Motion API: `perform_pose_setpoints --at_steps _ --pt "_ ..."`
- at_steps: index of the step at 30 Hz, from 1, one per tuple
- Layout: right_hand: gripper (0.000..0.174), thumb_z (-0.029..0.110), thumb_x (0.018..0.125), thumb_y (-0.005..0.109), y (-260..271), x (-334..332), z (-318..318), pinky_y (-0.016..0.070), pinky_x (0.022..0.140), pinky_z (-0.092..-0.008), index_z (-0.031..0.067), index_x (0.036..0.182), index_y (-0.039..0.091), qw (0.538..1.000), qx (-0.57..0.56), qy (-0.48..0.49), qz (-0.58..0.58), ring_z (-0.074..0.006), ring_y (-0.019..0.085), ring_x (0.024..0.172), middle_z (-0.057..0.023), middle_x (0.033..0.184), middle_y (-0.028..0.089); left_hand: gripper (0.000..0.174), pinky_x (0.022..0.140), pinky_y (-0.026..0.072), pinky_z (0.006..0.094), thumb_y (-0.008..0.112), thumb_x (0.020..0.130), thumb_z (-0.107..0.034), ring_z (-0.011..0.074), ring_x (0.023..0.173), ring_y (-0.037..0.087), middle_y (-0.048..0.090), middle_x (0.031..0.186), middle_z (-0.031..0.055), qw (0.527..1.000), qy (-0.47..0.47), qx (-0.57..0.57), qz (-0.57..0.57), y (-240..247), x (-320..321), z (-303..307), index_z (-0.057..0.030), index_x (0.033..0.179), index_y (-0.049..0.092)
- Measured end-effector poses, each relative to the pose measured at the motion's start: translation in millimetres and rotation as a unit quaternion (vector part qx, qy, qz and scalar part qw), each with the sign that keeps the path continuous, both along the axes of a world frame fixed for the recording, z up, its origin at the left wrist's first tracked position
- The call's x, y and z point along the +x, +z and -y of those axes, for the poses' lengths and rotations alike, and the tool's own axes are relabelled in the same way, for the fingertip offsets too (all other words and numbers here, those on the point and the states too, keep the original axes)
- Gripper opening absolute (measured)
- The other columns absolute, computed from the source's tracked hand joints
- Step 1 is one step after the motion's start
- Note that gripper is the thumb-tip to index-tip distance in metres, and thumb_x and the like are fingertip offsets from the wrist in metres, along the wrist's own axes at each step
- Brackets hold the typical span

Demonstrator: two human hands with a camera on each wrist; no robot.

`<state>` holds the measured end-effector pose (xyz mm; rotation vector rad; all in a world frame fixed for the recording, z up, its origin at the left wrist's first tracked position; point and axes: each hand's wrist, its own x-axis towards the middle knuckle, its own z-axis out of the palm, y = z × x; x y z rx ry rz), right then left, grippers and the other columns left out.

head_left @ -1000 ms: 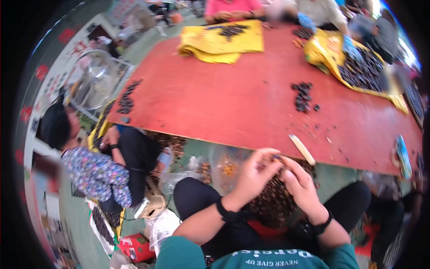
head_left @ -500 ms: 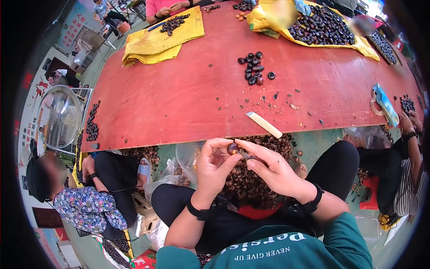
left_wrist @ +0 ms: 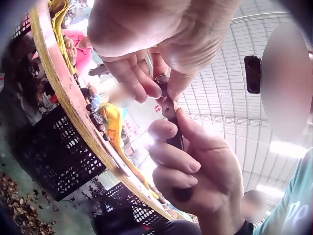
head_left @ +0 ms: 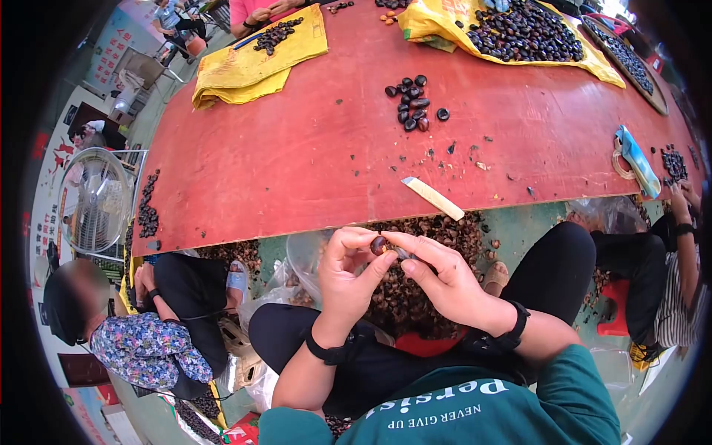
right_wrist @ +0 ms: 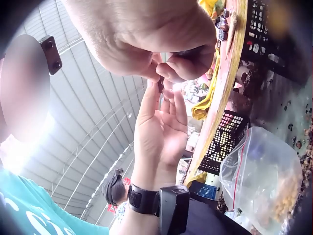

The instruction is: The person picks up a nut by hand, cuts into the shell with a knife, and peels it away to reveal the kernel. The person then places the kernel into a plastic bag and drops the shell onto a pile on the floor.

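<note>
In the head view the left hand (head_left: 347, 274) pinches a dark, shiny nut (head_left: 379, 245) between thumb and fingers, a small yellowish patch showing on it. Against its right side the right hand (head_left: 452, 285) grips a small grey tool (head_left: 404, 254), mostly covered by the fingers. The left wrist view shows the tool's dark handle (left_wrist: 176, 140) running into the curled fingers of the right hand (left_wrist: 205, 171), its upper end touching or very near the nut (left_wrist: 163, 82). In the right wrist view the fingertips of both hands meet, hiding most of the nut.
Beyond the hands, the red table (head_left: 297, 159) bears a pale-handled blade (head_left: 434, 199), a group of dark nuts (head_left: 419, 104), a yellow sack (head_left: 259, 63) and a blue-handled item (head_left: 636, 162). Brown shells (head_left: 415, 297) lie below the hands. People sit at left and right.
Over the last second the head view has swung, so the table and hands sit further left. Both hands stay together at the nut, whose yellowish patch now shows.
</note>
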<state>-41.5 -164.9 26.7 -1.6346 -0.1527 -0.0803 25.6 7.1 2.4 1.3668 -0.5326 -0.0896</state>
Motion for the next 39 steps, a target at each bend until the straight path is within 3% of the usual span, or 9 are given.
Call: perform_pose_setpoints --at_steps 8,17,20,23,24,30,32,38,39 --pt "0.041 0.001 0.098 0.055 -7.6 1.2 -7.2 0.0509 0.089 -0.0348 0.0039 0.139 0.056 0.999 0.036 -0.028 0.001 -0.0269 0.064 0.103 -0.0152 0.115 0.064 0.029 0.079 0.0574 0.0279 0.076 0.086 0.003 0.0128 0.092 0.065 0.062 0.109 0.0083 0.994 0.048 0.086 0.051 3.3 -3.4 1.9 -0.0031 0.108 0.058" --pt "0.044 0.000 0.096 0.058 -14.3 2.9 -2.5 0.0449 0.064 -0.0363 0.0101 0.139 0.059 0.991 -0.078 -0.055 0.098 -0.0244 0.051 0.069 -0.0104 0.079 0.046 0.022 0.074 0.0560 0.0255 0.073 0.090 -0.003 0.0095 0.087 0.063 0.063 0.102 0.0054 0.991 -0.024 0.124 -0.048 18.8 -1.0 -5.6 -0.0024 0.105 0.056" --pt "0.042 0.001 0.096 0.057 -12.3 1.4 -0.5 0.0485 0.071 -0.0352 0.0085 0.138 0.059 0.993 -0.106 -0.033 0.040 -0.0265 0.056 0.077 -0.0122 0.087 0.056 0.018 0.073 0.0535 0.0243 0.072 0.093 -0.007 0.0072 0.083 0.061 0.062 0.096 0.0019 0.972 -0.059 0.196 -0.118 37.8 2.2 -10.0 -0.0035 0.102 0.057" --pt "0.039 0.002 0.098 0.055 -30.0 12.4 -1.6 0.0515 0.083 -0.0351 0.0064 0.137 0.059 0.984 -0.089 -0.098 0.117 -0.0278 0.062 0.090 -0.0146 0.106 0.066 0.016 0.074 0.0507 0.0236 0.071 0.094 -0.008 0.0059 0.081 0.060 0.062 0.092 -0.0002 0.960 -0.163 0.186 -0.130 29.3 2.0 -16.9 -0.0043 0.104 0.059" --pt "0.036 0.004 0.100 0.053 -19.3 19.1 9.0 0.0510 0.093 -0.0362 0.0035 0.136 0.059 0.993 -0.018 -0.109 0.044 -0.0270 0.064 0.103 -0.0153 0.123 0.067 0.017 0.076 0.0487 0.0233 0.071 0.094 -0.007 0.0050 0.082 0.058 0.062 0.090 -0.0020 0.925 -0.230 0.269 -0.137 34.5 -7.0 -14.5 -0.0048 0.108 0.061" --pt "0.032 0.008 0.102 0.053 4.3 11.3 25.2 0.0518 0.092 -0.0360 0.0010 0.132 0.061 0.995 0.000 0.014 -0.100 -0.0241 0.066 0.108 -0.0161 0.120 0.068 0.030 0.091 0.0579 0.0289 0.071 0.092 -0.004 0.0148 0.099 0.068 0.066 0.117 0.0118 0.967 -0.125 -0.012 -0.222 23.7 6.5 -17.0 -0.0043 0.120 0.059" --pt "0.034 0.009 0.102 0.054 0.6 11.6 18.3 0.0523 0.089 -0.0362 0.0014 0.135 0.059 0.999 -0.038 -0.009 -0.032 -0.0250 0.067 0.102 -0.0156 0.114 0.069 0.031 0.091 0.0588 0.0287 0.072 0.092 -0.005 0.0156 0.100 0.068 0.065 0.120 0.0120 0.960 -0.088 -0.063 -0.259 24.5 3.8 -12.2 -0.0046 0.120 0.058" --pt "0.041 0.006 0.101 0.054 -4.0 10.4 6.8 0.0516 0.092 -0.0364 0.0026 0.142 0.053 0.996 -0.033 -0.039 0.077 -0.0277 0.066 0.107 -0.0167 0.120 0.067 0.034 0.092 0.0579 0.0297 0.073 0.091 -0.002 0.0145 0.103 0.066 0.065 0.115 0.0083 0.968 -0.040 -0.076 -0.238 19.9 -0.6 -3.1 -0.0038 0.121 0.058" --pt "0.044 0.006 0.102 0.053 2.5 6.5 5.1 0.0512 0.086 -0.0334 0.0030 0.146 0.048 0.999 -0.003 -0.014 0.029 -0.0200 0.064 0.097 -0.0133 0.112 0.066 0.034 0.092 0.0573 0.0306 0.073 0.090 0.000 0.0144 0.104 0.065 0.065 0.113 0.0077 0.970 -0.035 -0.074 -0.227 16.1 -1.4 -3.5 -0.0035 0.120 0.057"
